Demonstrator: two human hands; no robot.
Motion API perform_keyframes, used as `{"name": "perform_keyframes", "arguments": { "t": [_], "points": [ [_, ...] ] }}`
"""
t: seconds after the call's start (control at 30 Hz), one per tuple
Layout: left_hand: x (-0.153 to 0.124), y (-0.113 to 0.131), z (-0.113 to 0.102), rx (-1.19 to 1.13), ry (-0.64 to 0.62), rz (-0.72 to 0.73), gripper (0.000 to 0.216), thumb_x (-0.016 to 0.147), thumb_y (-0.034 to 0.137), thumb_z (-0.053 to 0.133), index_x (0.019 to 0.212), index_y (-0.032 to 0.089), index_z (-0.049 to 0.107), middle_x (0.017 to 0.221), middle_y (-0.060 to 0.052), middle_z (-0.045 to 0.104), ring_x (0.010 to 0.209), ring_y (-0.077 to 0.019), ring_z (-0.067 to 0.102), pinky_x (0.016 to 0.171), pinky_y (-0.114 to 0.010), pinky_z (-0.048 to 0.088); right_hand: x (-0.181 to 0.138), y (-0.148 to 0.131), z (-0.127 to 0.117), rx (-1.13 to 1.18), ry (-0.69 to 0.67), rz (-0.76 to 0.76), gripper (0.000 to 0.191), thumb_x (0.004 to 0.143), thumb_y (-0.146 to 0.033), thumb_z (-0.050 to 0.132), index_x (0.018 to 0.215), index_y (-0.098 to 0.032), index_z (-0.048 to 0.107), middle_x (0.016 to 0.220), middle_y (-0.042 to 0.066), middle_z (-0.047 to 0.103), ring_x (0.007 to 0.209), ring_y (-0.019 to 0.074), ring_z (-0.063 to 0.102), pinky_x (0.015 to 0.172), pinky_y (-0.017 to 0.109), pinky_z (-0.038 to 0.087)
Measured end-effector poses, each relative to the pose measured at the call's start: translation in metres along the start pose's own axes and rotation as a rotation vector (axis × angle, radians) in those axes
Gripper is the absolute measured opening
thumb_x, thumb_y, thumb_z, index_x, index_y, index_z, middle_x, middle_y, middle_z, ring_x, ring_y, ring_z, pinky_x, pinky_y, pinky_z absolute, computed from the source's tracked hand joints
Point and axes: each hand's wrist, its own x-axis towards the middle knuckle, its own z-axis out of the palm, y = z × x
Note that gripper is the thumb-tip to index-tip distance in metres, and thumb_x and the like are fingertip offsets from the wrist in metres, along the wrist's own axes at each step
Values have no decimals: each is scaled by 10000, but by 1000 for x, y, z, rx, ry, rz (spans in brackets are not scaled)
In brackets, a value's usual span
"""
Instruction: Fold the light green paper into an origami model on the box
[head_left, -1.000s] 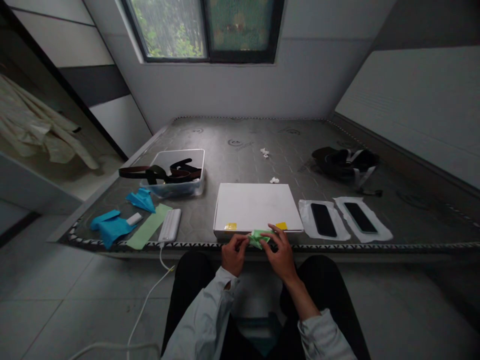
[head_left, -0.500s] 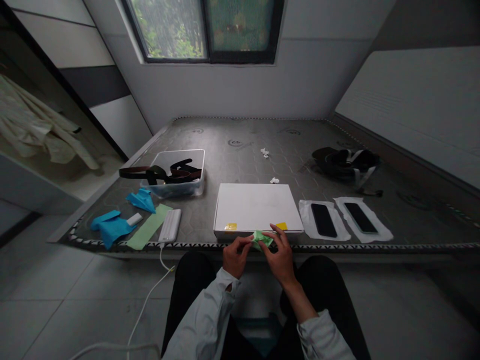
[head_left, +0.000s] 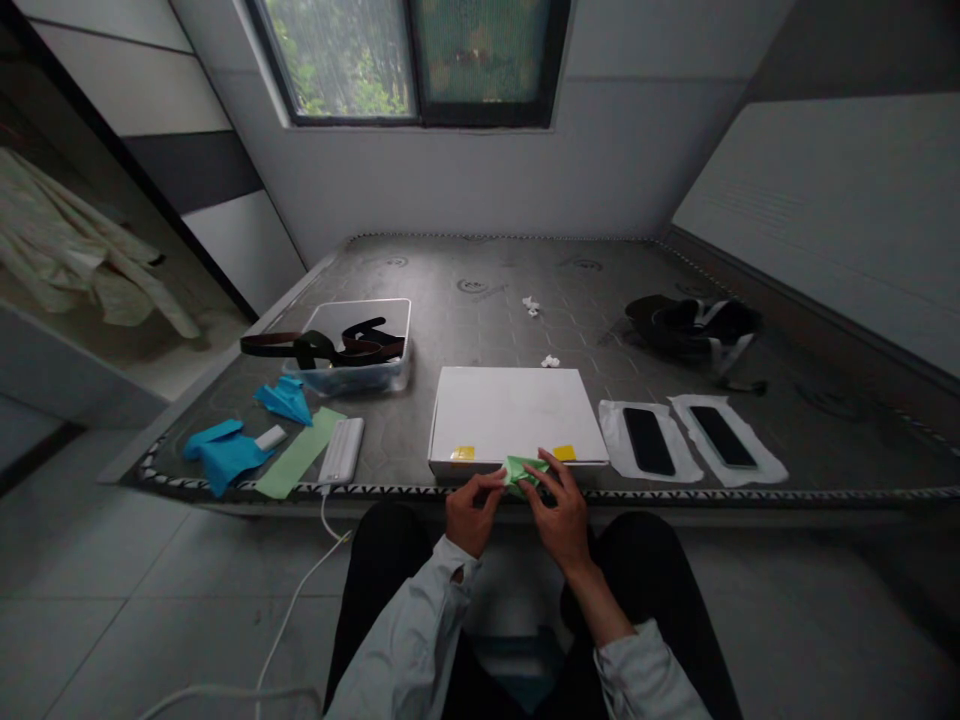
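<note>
- Left hand (head_left: 471,515): low centre of the frame, fingers curled, thumb and fingertips pinching the left edge of the folded green paper (head_left: 523,471); the sleeve runs down toward the bottom edge.
- Right hand (head_left: 564,510): just right of the left hand, index finger laid along the paper's upper right edge, the other fingers curled beneath; it too grips the paper, though the exact hold is hard to make out at this size.
- Folded green paper: small, creased, held between both hands at the near edge of the mattress (head_left: 480,300), just in front of the white box (head_left: 516,415); whether it touches the box cannot be told.
- White box: flat, closed, centre of the frame; two yellow tabs on its near side.
- Two dark phones, (head_left: 648,440) and (head_left: 721,436): right of the box, each lying on a white sheet, side by side and apart.
- Clear plastic tub (head_left: 360,345): left of centre, holding dark belts that overhang its left rim.
- Blue paper pieces (head_left: 225,452): lower left of the mattress; a folded blue shape (head_left: 285,398) lies just behind them; a pale green strip (head_left: 300,452) lies to their right.
- White power bank (head_left: 341,450): beside the green strip; its cable drops over the mattress edge to the floor.
- Dark headgear (head_left: 694,325): right of centre, farther back.
- Window (head_left: 411,60): top centre, foliage outside.
</note>
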Motion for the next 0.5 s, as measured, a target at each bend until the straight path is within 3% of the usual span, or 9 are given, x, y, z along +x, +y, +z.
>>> {"name": "perform_keyframes", "arguments": {
  "t": [0.27, 0.5],
  "points": [
    [-1, -3, 1, 40, -41, 30, 38, 827, 193, 650, 812, 196, 685, 1017, -82, 764, 911, -208, 732, 787, -321, 606, -1, -1, 0, 42, 18, -22, 169, 841, -302, 649, 996, -267, 707, 1312, 85, 576, 1186, 262, 571, 995, 463, 486],
    [0, -3, 1, -176, 12, -172, 22, 805, 204, 667, 796, 194, 650, 1075, -94, 746, 1019, -232, 698, 865, -361, 583, -1, -2, -2, 35, -5, -37, 74, 856, -269, 622, 860, -235, 688, 1320, 104, 556, 1191, 262, 559, 984, 458, 484]
  ]
}}
